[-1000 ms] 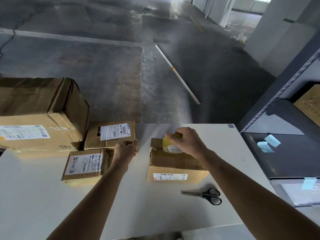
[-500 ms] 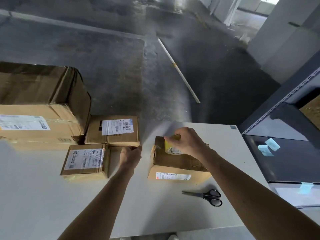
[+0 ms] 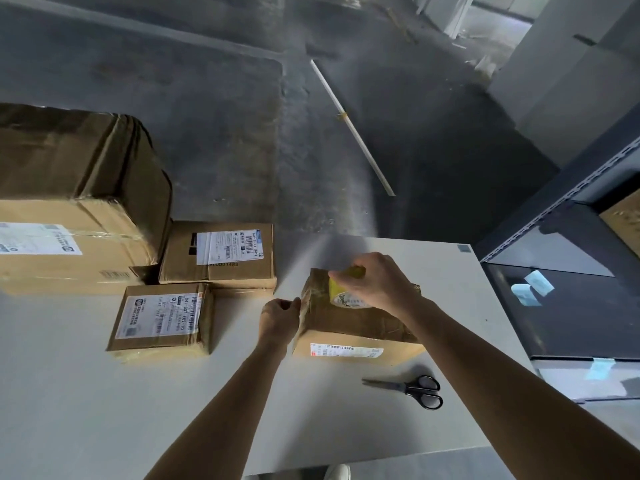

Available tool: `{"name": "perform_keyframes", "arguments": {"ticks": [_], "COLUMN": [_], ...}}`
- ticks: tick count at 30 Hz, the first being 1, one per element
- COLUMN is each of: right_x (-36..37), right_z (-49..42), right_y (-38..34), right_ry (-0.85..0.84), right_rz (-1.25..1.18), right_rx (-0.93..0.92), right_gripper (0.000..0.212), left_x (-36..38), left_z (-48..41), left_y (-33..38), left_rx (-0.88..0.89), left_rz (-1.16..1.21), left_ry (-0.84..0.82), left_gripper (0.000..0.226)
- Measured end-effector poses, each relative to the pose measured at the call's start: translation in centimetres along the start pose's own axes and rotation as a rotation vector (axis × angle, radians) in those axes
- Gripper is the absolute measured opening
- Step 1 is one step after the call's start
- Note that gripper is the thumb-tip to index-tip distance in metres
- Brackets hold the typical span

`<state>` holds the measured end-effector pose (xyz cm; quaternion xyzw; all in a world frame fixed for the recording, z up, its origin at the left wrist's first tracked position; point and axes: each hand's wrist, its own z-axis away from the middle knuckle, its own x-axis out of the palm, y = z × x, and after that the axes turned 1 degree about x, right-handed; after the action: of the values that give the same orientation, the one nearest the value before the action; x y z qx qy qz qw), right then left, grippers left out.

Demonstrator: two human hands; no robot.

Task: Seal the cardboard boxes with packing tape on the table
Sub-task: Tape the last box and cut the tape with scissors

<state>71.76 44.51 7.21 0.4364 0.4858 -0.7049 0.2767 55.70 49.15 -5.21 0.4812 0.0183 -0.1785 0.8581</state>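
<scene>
Observation from the head view. On the white table (image 3: 104,410), right of centre, stands the cardboard box under work (image 3: 353,327), brown, creased on top, with a white barcode strip on its near face.

Right hand (image 3: 375,284): grasping. Its fingers are curled over a yellow tape roll (image 3: 341,296), which rests on the box's top near the far left corner.

Left hand (image 3: 278,315): clenched, knuckles up, thumb and forefinger against the box's upper left edge. I cannot tell whether it pinches a tape end or only presses the cardboard; no strip is plainly visible between the hands.

Black-handled scissors (image 3: 412,389) lie flat on the table near the box's front right corner, apart from it, blades closed and pointing left.

Three further boxes occupy the table's left part:
- a large box (image 3: 69,202) at the far left, glossy with tape, with a white label on its near face;
- a flat box (image 3: 218,254) just beside it, label on top;
- a small labelled box (image 3: 161,318) in front of the flat one, touching it.

At the right edge is a dark metal shelf unit (image 3: 571,202). A white rod (image 3: 349,123) lies on the concrete floor beyond the table.
</scene>
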Motion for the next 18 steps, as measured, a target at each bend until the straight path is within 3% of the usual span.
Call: {"name": "perform_keyframes", "arguments": {"ticks": [7, 13, 18], "right_x": [0.7, 0.7, 1.0], "right_z": [0.0, 0.7, 0.6], "right_y": [1.2, 1.3, 1.3], "right_ry": [0.008, -0.029, 0.006], "right_rz": [-0.118, -0.201, -0.209], "right_rx": [0.018, 0.041, 0.035], "right_gripper": [0.073, 0.044, 0.042], "left_x": [0.6, 1.0, 1.2], "left_z": [0.4, 0.4, -0.3], "left_y": [-0.1, -0.5, -0.8], "left_rx": [0.035, 0.094, 0.045], "left_rz": [-0.05, -0.101, -0.135], "left_ry": [0.015, 0.017, -0.031], "left_gripper": [0.021, 0.02, 0.027]}}
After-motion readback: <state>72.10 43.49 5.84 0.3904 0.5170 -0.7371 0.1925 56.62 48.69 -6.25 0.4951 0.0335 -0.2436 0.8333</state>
